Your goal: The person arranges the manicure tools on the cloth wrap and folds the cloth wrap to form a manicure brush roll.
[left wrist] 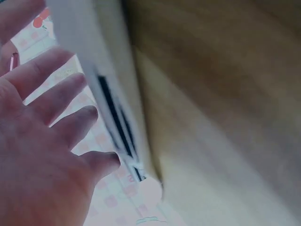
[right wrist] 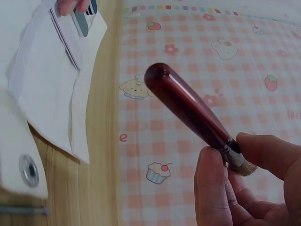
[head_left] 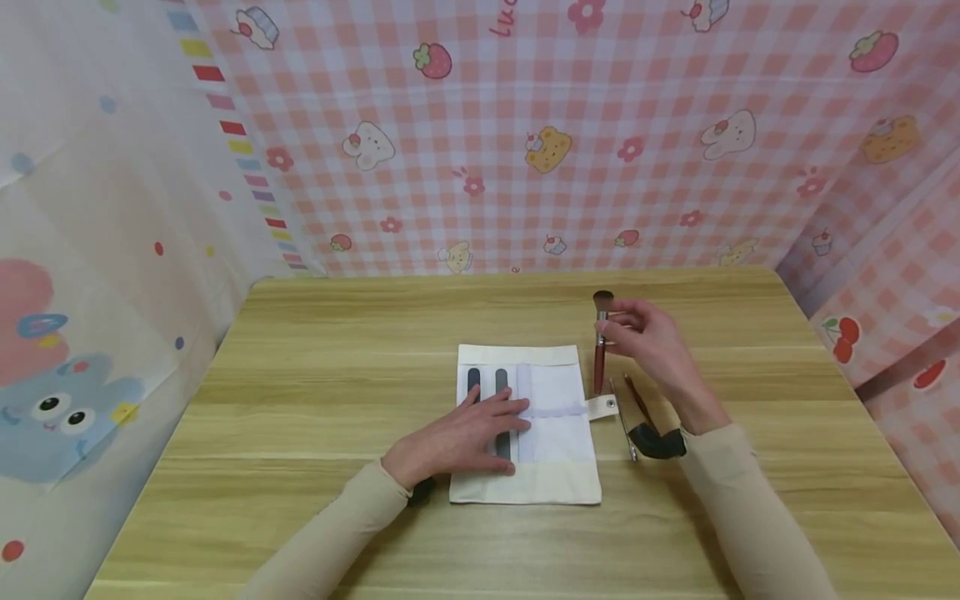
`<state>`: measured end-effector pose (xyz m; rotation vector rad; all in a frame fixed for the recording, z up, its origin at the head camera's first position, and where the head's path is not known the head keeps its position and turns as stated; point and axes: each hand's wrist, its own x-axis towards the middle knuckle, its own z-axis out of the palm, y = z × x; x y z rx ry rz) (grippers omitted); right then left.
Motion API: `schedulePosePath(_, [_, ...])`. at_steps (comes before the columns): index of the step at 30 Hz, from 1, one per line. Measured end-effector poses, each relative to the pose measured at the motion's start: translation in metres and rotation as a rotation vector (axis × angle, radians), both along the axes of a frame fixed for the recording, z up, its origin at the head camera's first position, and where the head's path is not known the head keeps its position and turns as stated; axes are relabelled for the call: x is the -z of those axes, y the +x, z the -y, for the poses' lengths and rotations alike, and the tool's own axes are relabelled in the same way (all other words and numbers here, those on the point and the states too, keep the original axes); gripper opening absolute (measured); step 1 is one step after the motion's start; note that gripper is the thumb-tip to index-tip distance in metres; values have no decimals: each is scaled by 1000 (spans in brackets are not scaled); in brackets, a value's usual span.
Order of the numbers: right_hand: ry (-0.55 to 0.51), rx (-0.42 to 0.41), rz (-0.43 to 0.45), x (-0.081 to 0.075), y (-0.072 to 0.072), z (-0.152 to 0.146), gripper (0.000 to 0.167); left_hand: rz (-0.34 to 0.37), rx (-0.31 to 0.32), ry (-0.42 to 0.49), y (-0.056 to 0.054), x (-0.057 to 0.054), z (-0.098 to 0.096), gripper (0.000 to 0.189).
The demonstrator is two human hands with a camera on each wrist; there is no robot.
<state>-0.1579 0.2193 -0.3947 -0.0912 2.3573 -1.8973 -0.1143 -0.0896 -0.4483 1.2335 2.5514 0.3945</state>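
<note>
A makeup brush (head_left: 599,367) with a glossy dark-red handle, silver ferrule and brown bristles is pinched by the ferrule between thumb and fingers of my right hand (head_left: 648,346). In the head view its bristles point up; the right wrist view shows the rounded handle end (right wrist: 181,103) pointing away from the palm. A white fabric pouch (head_left: 555,483) lies spread flat, its snap tab (head_left: 602,407) sticking out to the right. My left hand (head_left: 468,437) rests on it with spread fingers, partly covering a grey round-ended strip (head_left: 502,380) and a navy one (head_left: 473,377) in its slots.
Right of the pouch, a thin metallic tool (head_left: 631,446) and a slim brown stick (head_left: 636,393) lie on the wooden table (head_left: 337,350). A pink checked cloth (head_left: 465,125) hangs behind the table, with more printed cloth at both sides.
</note>
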Motion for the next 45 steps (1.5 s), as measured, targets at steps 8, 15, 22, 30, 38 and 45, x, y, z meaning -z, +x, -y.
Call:
schedulePosePath(8, [-18, -17, -9, 6, -7, 19, 54, -109, -7, 20, -15, -14, -13, 46])
schedulePosePath(15, [-50, -49, -9, 15, -13, 33, 54, -147, -11, 40, -30, -16, -29, 31])
schedulePosePath(22, [-7, -37, 29, 22, -18, 39, 57, -143, 7, 7, -38, -10, -40, 25])
schedulePosePath(30, [18, -41, 78, 29, -22, 42, 64, -55, 6, 9, -38, -5, -36, 27])
schedulePosePath(38, [31, -39, 98, 38, -25, 44, 67, 11, -16, 58, -38, -3, -36, 23])
schedulePosePath(45, [78, -55, 98, 45, -27, 49, 61, 53, -60, 75, -38, -3, -38, 20])
